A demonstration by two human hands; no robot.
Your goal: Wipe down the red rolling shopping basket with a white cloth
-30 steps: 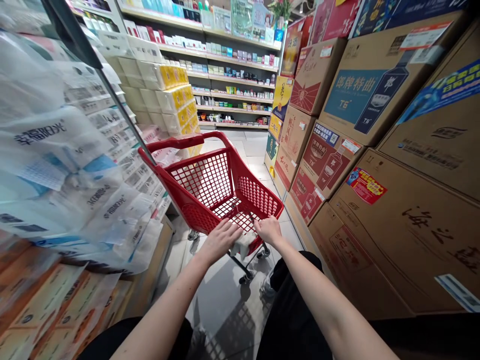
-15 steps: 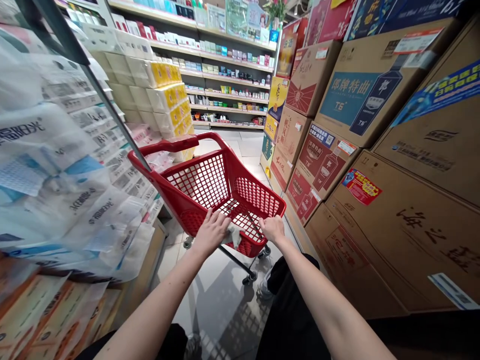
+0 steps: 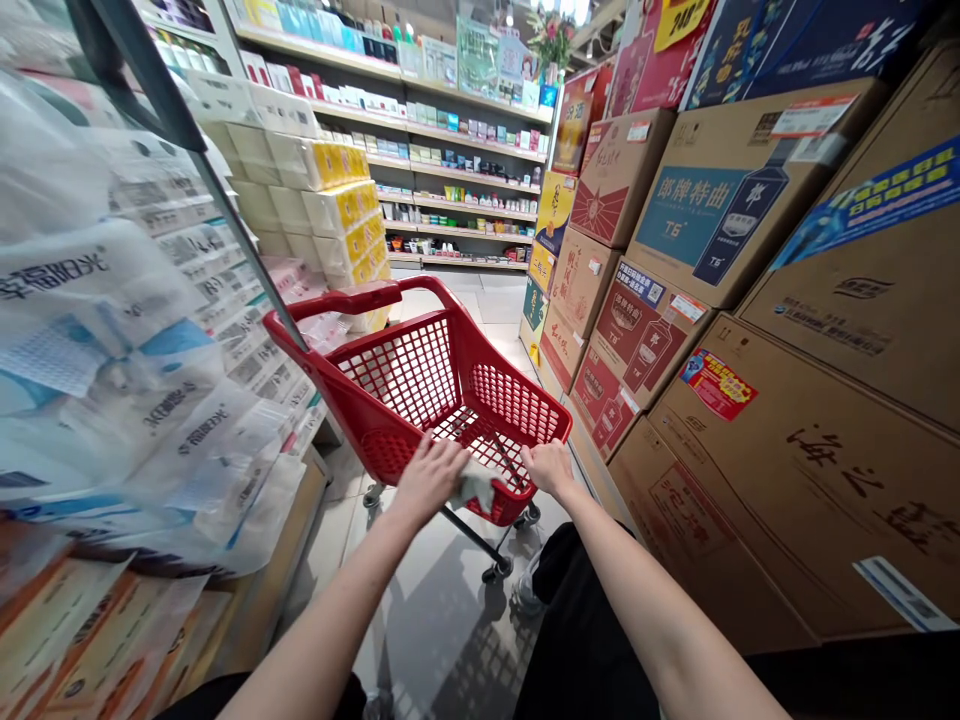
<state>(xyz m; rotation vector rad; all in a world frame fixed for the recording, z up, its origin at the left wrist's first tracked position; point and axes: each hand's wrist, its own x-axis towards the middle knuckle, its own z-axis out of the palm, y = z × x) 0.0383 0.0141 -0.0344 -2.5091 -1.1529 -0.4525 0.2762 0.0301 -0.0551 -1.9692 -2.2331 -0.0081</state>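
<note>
A red plastic shopping cart (image 3: 420, 385) stands in a shop aisle in front of me, its basket holding nothing that I can see. My left hand (image 3: 429, 478) lies on the cart's near rim with a crumpled white cloth (image 3: 474, 488) under its fingers. My right hand (image 3: 548, 468) is closed around the near rim a little to the right of the cloth. The cart's red handle (image 3: 352, 299) is on the far side, away from me.
Packs of tissue and paper rolls (image 3: 112, 330) fill the left shelves. Stacked brown cardboard cartons (image 3: 750, 330) wall the right side. A tiled floor (image 3: 442, 620) runs ahead to shelves of small goods (image 3: 450, 150) at the back.
My left hand with the cloth has slid slightly along the cart's near rim. The cart and view have shifted a little; my right hand keeps its grip.
</note>
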